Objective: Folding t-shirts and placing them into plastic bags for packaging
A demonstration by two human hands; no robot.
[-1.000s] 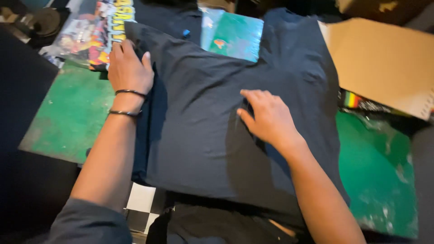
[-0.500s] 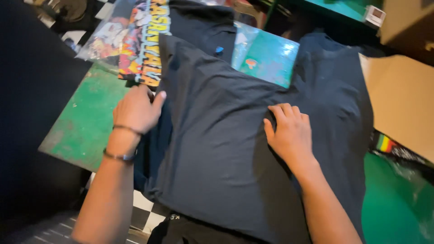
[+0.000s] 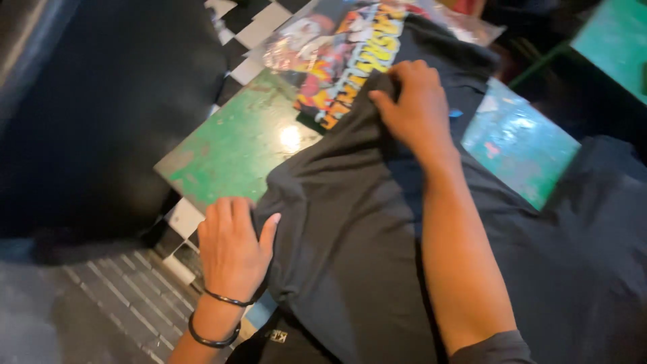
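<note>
A dark grey T-shirt (image 3: 350, 229) lies spread over a worn green table (image 3: 236, 145). My left hand (image 3: 232, 246) rests at the shirt's near left edge, thumb pressed against the fabric, with two black bands on the wrist. My right hand (image 3: 414, 104) reaches across to the shirt's far left part and pinches a fold of fabric there, next to a colourful printed sheet in clear plastic (image 3: 337, 50).
A teal card (image 3: 519, 141) lies under the shirt's neck area. A dark seat or cushion (image 3: 101, 114) stands left of the table. Checkered floor tiles (image 3: 182, 219) show below the table edge. Another green surface (image 3: 613, 40) sits at the far right.
My right hand has moved from the shirt's middle to its far left part and gripped fabric. My left hand has slid down to the near left edge. The camera has swung left.
</note>
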